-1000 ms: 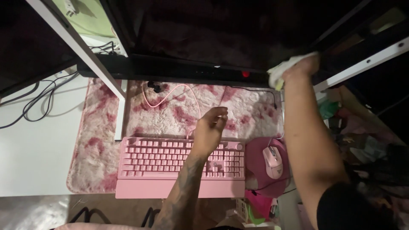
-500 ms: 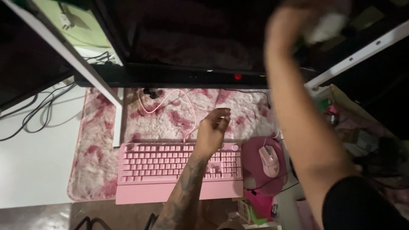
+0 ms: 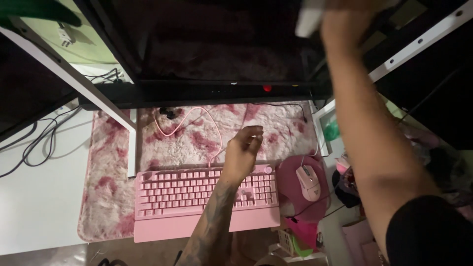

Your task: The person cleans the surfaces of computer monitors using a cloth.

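My right hand is raised to the top edge of the view, against the dark monitor screen, and it grips a white cloth that sticks out to its left. My left hand hovers over the upper right part of a pink keyboard, fingers loosely curled and holding nothing. The keyboard lies on a fluffy pink and white mat.
A pink mouse rests on a round magenta pad right of the keyboard. A pink cable loops across the mat. Black cables trail over the white desk at left. White frame bars cross the view. Clutter lies at right.
My right hand with the cloth has risen from the monitor's lower right corner to the top of the screen and shifted left. My left hand has stayed over the keyboard.
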